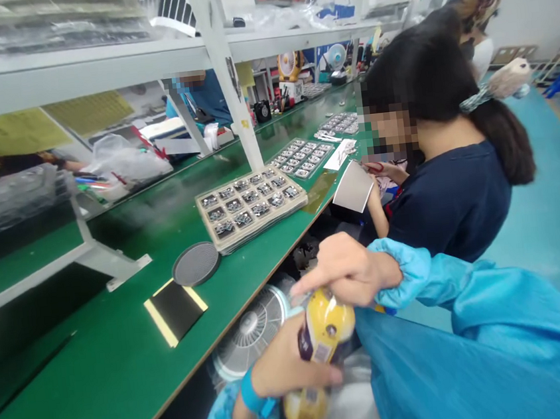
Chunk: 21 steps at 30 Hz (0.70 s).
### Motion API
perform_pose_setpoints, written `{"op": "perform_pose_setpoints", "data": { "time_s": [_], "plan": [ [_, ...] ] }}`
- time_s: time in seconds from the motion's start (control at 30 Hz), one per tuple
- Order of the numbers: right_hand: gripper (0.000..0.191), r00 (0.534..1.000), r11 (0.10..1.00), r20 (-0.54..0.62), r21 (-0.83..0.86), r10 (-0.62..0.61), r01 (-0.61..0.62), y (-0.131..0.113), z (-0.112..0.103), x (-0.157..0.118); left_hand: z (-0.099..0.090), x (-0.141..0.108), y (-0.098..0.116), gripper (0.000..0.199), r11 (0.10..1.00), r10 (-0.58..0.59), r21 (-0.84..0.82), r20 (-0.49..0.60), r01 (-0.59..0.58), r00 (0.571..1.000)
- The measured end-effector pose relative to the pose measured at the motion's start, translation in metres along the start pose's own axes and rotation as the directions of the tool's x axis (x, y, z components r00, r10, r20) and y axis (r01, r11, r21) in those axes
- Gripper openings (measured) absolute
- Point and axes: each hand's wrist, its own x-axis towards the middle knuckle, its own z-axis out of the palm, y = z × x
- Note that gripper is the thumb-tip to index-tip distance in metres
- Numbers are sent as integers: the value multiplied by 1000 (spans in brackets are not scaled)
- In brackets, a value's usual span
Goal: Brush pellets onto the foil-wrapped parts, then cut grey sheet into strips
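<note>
Just below and right of the frame's centre, the yellow bottle (335, 315) sits tilted in my left hand (282, 361), its upper end leaning to the right. My palm and fingers wrap it from the left and my thumb lies across its front, so the grip is closed around the bottle's middle. The yellow top stands clear above the thumb, with a dark label beside my fingers; the lower end shows beneath the hand, blurred, at the bottom of the frame.

Over the top hovers my right hand (350, 270), index finger stretched leftward and the other fingers curled; I cannot tell whether they grip the bottle or only touch it.

Left of the bottle, below the bench edge, lies a round fan grille (251, 328). Across the left and middle of the frame runs the green bench (97, 372). On it, left of centre, a black sheet with pale yellow edges (178, 311) lies by a round grey disc (196, 264), and just beyond the disc stands a stack of trays (268, 226) with small parts in its compartments. At right of centre, a co-worker in a dark shirt (452, 205) holds a pale sheet (352, 187).
</note>
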Motion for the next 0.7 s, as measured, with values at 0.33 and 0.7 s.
{"op": "perform_pose_setpoints", "data": {
  "time_s": [0.33,0.7],
  "plan": [
    [34,857,870,183,-215,482,-443,8,17,3,8,-10,-10,45,833,118,488,-616,260,779],
    [42,970,910,234,385,66,-154,-9,12,34,-7,-55,-54,57,910,31,-413,-44,-46,999]
  ]
}}
